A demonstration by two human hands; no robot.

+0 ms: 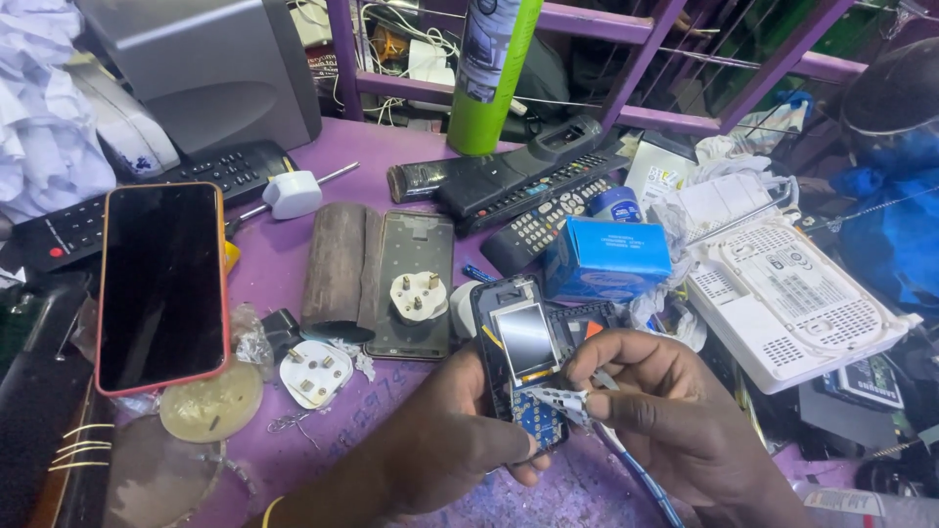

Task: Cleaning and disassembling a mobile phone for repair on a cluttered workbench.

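My left hand (445, 440) grips a small opened-up mobile phone (523, 347) by its lower end, with its little screen facing up and a blue circuit board bared below. My right hand (665, 411) pinches a thin pale keypad membrane (559, 401) at the phone's lower part and also holds a slim blue-handled tool (641, 479) that runs down toward the near edge. Both hands hover over the purple table (293, 264).
A large smartphone in a red case (161, 284) lies at left. A dark phone back panel (411, 284) carries a white plug top (419, 296); a second plug (315, 372) lies nearby. Remotes (538, 191), a blue box (606, 256), a white router (792, 303) and a green can (489, 78) crowd the back.
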